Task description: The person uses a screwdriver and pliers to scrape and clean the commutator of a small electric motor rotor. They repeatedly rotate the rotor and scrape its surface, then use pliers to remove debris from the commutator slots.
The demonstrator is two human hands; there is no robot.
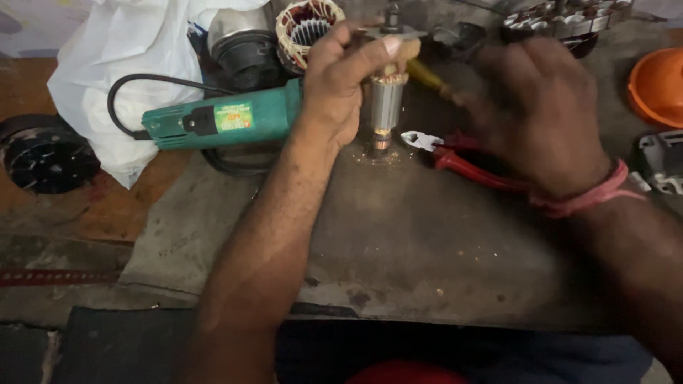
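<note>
The left hand (341, 78) is closed around the top of a grey metal motor armature with copper windings (386, 107), holding it upright so that its lower end rests on the worn grey metal bench top (398, 242), near the far edge. The right hand (537, 114), blurred, grips a yellow-handled tool (427, 77) whose tip points at the armature's upper part. Red-handled cutting pliers (455, 160) lie on the bench top just beside the armature's foot. A green angle grinder body with a black cable (220, 121) lies to the left, partly behind the left hand, against a white plastic bag (121, 64). An orange plastic bowl (658, 85) sits at the far right corner.
</note>
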